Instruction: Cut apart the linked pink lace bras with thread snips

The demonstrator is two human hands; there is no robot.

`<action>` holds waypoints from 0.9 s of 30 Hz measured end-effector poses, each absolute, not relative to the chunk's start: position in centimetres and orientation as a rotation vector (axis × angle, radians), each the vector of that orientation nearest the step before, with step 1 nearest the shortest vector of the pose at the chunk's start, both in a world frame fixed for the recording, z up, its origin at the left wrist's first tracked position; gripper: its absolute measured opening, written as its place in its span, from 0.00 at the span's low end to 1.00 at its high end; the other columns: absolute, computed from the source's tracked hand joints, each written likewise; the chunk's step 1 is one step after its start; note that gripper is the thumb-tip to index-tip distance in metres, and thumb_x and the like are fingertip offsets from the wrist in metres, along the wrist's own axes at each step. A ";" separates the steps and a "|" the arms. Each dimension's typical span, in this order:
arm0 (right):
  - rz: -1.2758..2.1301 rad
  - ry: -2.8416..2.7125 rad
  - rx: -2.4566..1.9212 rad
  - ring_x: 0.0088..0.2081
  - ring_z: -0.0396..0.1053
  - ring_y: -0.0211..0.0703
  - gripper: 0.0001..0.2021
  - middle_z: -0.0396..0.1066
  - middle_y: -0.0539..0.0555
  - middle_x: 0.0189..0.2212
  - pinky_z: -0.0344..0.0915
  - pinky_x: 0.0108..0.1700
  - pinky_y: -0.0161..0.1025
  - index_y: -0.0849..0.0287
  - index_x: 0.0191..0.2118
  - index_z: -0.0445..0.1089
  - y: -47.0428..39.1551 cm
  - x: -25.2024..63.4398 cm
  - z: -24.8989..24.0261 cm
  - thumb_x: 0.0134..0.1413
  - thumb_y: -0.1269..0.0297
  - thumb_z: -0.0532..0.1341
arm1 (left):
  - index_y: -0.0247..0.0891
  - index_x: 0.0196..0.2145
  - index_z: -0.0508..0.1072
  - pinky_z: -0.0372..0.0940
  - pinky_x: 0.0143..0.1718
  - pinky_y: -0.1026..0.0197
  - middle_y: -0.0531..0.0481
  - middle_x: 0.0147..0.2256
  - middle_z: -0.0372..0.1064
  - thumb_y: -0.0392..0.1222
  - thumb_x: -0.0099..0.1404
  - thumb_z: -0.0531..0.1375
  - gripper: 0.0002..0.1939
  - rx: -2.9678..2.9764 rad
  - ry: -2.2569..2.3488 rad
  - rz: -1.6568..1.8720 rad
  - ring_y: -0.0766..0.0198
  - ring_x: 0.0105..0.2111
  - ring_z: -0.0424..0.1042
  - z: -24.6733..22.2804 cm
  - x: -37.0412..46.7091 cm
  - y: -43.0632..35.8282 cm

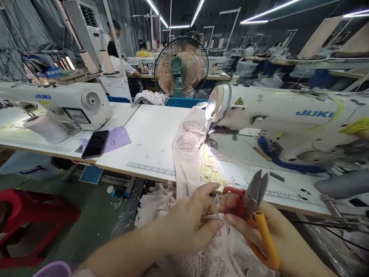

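My left hand (196, 215) is closed, pinching the edge of a pale pink lace garment (204, 261) between thumb and fingers, just in front of the table edge. Close beside it, my right hand (259, 227) grips scissors (255, 192) with red and orange handles, their blades pointing up and slightly apart. The right thumb and fingertips also meet at the garment's edge. A pale pink lace piece (190, 142) lies under the needle area of the right sewing machine (276, 111) and hangs over the table edge. More lace pieces (155, 204) are heaped below.
A second sewing machine (57, 104), a thread cone (46, 129) and a black phone (95, 144) on purple paper (118, 139) are at left. A fan (181, 67) stands behind the white table (150, 130). A red stool (37, 227) is lower left. A person (115, 50) sits beyond.
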State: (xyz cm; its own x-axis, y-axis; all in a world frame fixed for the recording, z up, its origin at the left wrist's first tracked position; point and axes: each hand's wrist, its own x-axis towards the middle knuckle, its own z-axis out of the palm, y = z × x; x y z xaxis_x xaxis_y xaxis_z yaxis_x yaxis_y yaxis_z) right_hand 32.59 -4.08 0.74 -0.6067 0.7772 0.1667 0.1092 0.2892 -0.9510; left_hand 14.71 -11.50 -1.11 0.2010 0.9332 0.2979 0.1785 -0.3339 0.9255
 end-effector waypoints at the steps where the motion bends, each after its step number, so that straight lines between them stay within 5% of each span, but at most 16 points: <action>1: 1.386 -1.934 -0.771 0.29 0.72 0.44 0.11 0.71 0.52 0.27 0.73 0.32 0.36 0.55 0.30 0.71 -4.1 32.5 0.6 0.52 0.54 0.68 | 0.37 0.63 0.48 0.58 0.25 0.65 0.55 0.30 0.61 0.33 0.63 0.55 0.33 1.676 1.051 1.189 0.69 0.23 0.59 -1.1 14.8 -11.4; 9: 1.465 -1.872 -0.850 0.33 0.64 0.43 0.08 0.63 0.50 0.30 0.65 0.28 0.34 0.53 0.34 0.67 -4.9 32.3 -0.5 0.61 0.55 0.61 | 0.34 0.58 0.56 0.58 0.24 0.66 0.55 0.28 0.61 0.37 0.62 0.56 0.28 1.633 1.165 1.207 0.67 0.24 0.60 -1.3 14.9 -11.4; 13: 1.452 -1.812 -0.853 0.36 0.66 0.42 0.10 0.65 0.50 0.35 0.68 0.35 0.32 0.50 0.45 0.66 -5.0 32.3 -1.9 0.60 0.58 0.63 | 0.35 0.40 0.71 0.59 0.24 0.65 0.48 0.31 0.68 0.44 0.57 0.61 0.14 1.484 1.370 1.190 0.65 0.26 0.63 -1.5 15.1 -11.9; 17: 1.508 -1.795 -0.834 0.38 0.65 0.42 0.09 0.66 0.51 0.36 0.67 0.40 0.33 0.53 0.38 0.66 -5.1 32.2 -2.6 0.57 0.57 0.65 | 0.36 0.27 0.69 0.56 0.22 0.65 0.54 0.20 0.62 0.47 0.54 0.61 0.11 1.078 1.258 1.104 0.68 0.20 0.61 -1.7 15.5 -11.8; 27: 1.451 -2.042 -0.863 0.33 0.71 0.47 0.15 0.71 0.55 0.32 0.72 0.37 0.41 0.56 0.36 0.70 -4.0 32.6 -1.5 0.59 0.48 0.61 | 0.37 0.21 0.66 0.48 0.19 0.67 0.58 0.16 0.57 0.42 0.49 0.61 0.08 0.871 1.243 0.968 0.71 0.17 0.55 -1.3 15.0 -11.1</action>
